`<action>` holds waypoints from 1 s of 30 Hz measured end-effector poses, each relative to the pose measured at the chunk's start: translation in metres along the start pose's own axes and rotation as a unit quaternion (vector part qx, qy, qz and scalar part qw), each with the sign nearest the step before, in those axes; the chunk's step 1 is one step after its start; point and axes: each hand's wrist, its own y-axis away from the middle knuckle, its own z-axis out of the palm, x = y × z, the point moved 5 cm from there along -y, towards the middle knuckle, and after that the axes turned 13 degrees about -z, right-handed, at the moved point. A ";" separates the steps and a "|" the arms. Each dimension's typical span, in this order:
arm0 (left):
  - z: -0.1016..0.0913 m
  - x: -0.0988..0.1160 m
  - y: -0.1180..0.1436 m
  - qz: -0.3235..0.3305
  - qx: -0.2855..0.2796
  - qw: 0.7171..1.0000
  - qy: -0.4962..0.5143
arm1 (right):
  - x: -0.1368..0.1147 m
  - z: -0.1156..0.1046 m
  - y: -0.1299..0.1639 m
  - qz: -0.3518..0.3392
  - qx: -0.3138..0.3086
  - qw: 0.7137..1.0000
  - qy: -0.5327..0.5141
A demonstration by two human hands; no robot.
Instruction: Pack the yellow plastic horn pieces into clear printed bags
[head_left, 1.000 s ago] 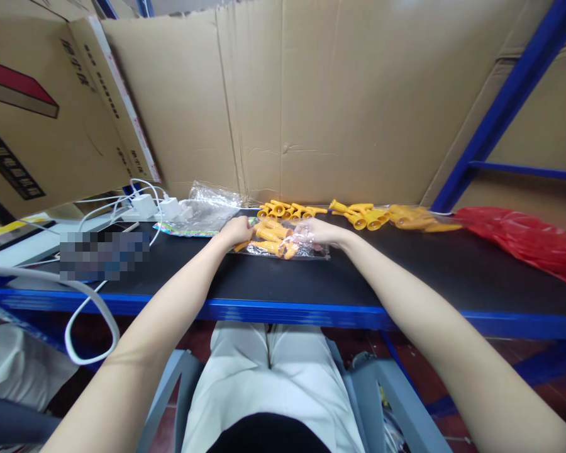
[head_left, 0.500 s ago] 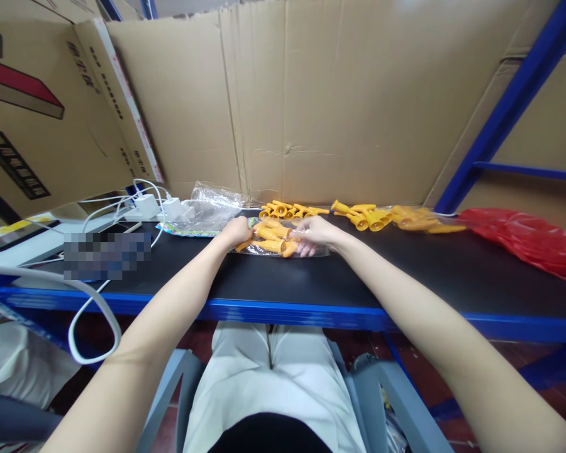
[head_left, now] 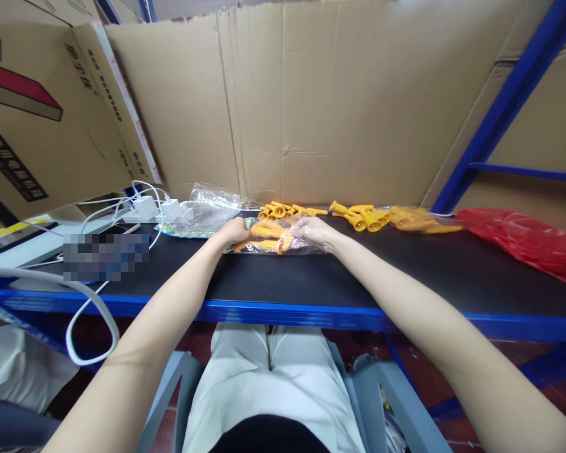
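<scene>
A clear plastic bag (head_left: 264, 251) with several yellow plastic horn-shaped pieces (head_left: 268, 231) in it lies on the black tabletop between my hands. My left hand (head_left: 234, 232) is closed on the bag's left end, where a colourful printed strip shows. At the right end, my right hand (head_left: 317, 232) has its fingers curled, partly under the clear film and against a yellow horn (head_left: 283, 242). Film and glare blur the exact grip of those fingertips. Just behind the bag lies a row of loose yellow horns (head_left: 279, 209).
More yellow horns (head_left: 364, 218) lie to the right, beside a filled clear bag (head_left: 417, 221) and red plastic (head_left: 519, 236). Clear packaging (head_left: 202, 211), white chargers (head_left: 145, 207) and cables stand at left. Cardboard (head_left: 349, 113) walls the back; a blue rail (head_left: 292, 313) edges the front.
The yellow pieces between my hands have shifted slightly leftward in the bag. My left hand has moved a little to the left, and more of the printed strip shows beside it.
</scene>
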 end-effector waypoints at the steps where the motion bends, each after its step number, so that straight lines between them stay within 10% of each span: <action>1: -0.001 0.000 0.001 0.002 0.002 1.000 0.001 | 0.000 -0.001 -0.001 -0.012 0.004 0.999 0.029; 9: -0.004 0.000 0.000 0.005 0.046 0.999 -0.001 | -0.002 0.008 0.002 -0.047 -0.129 0.990 0.040; 18: -0.004 0.021 0.007 0.145 0.113 0.982 0.052 | -0.007 0.002 0.000 -0.071 -0.102 0.979 0.160; 24: 0.000 0.018 0.000 0.146 0.115 0.981 0.059 | 0.002 -0.011 -0.008 -0.003 -0.075 0.997 0.023; 30: 0.001 0.014 -0.006 0.118 0.109 0.985 0.060 | 0.031 -0.095 -0.030 -0.023 0.223 0.974 0.014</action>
